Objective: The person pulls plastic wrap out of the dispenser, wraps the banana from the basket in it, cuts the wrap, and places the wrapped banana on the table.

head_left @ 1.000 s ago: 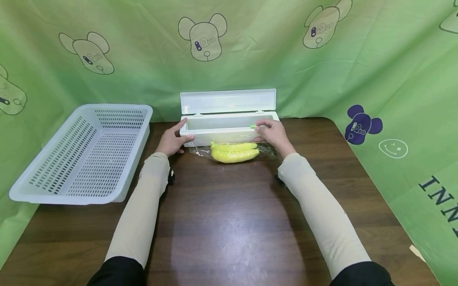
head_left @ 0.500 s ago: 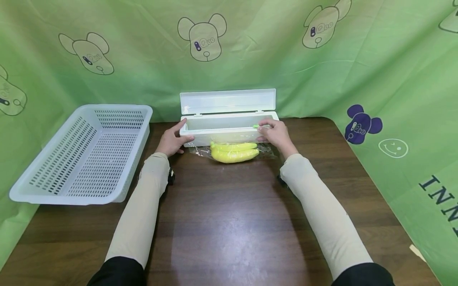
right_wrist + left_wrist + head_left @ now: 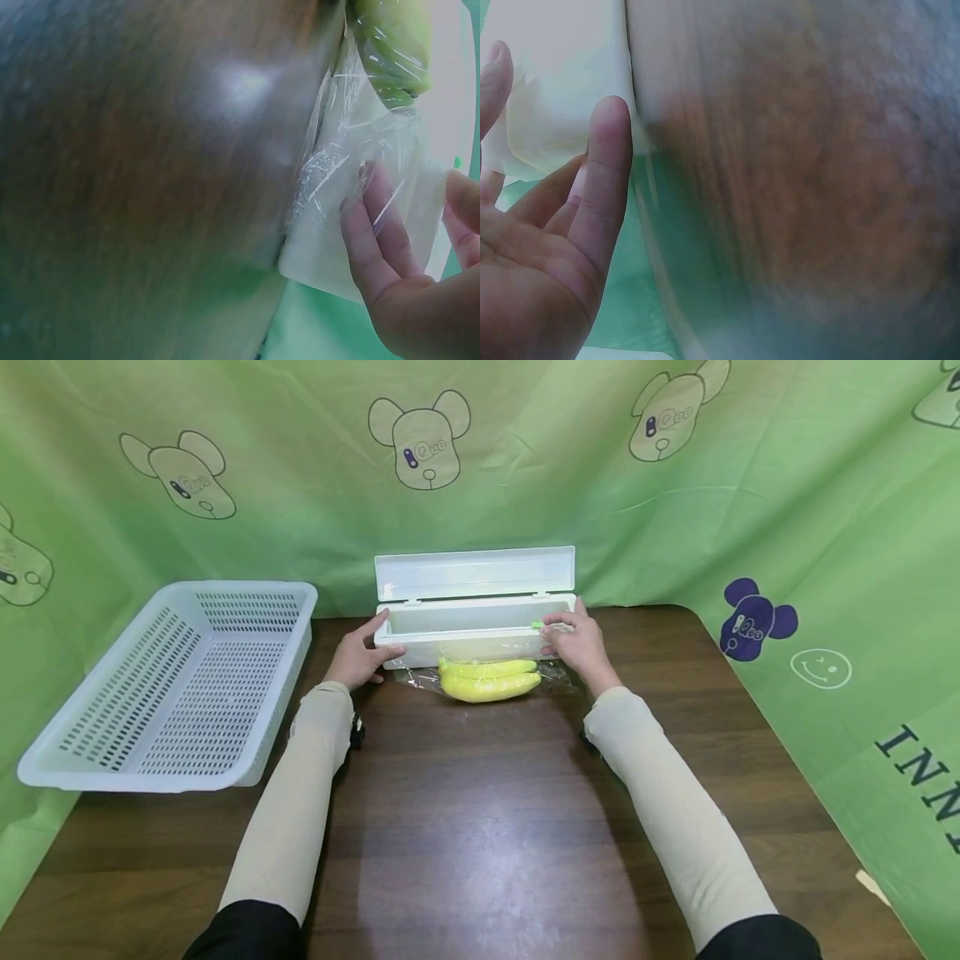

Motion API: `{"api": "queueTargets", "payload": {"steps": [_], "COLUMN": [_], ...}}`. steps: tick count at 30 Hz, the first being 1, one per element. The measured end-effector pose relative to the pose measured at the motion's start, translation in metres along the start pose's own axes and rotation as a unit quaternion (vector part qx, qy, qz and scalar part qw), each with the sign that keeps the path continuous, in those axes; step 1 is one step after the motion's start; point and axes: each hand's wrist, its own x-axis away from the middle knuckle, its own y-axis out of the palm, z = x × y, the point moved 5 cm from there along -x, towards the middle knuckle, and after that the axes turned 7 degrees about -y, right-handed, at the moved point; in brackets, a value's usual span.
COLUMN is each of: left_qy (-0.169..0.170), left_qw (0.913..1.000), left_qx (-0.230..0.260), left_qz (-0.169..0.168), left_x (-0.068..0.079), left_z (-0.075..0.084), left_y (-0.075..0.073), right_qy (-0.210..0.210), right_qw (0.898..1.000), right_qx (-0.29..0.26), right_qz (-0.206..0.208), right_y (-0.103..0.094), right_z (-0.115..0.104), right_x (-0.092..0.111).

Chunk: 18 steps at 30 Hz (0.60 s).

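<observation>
- Whether the green tab [image 3: 537,625] is pinched by the right hand [image 3: 579,645] cannot be told; the white box [image 3: 457,634] is touched at its left end by the left hand [image 3: 356,657], fingers extended.
- Bananas [image 3: 491,683] are seen just before the box, their clear film [image 3: 326,165] barely made out.
- Behind, the printed curtain [image 3: 525,518] is cut off.
</observation>
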Motion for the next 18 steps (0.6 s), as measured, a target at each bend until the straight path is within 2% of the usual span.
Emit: {"api": "queueTargets", "payload": {"steps": [7,18], "left_qy": [-0.001,-0.002], "left_qw": [1.0000,1.0000], "left_qx": [-0.001,-0.003], "left_qz": [0.001,0.003], "left_x": [0.0010,-0.0009], "left_z": [0.0006,-0.0004], "left_y": [0.0000,-0.0005], "right_qy": [0.015,0.020], "right_qw": [1.000,1.000], "right_qx": [-0.016,-0.010], "right_qz": [0.001,0.004], "right_y": [-0.0020,-0.0087], "right_z": [-0.0009,0.0013], "right_x": [0.0002,-0.0013]}}
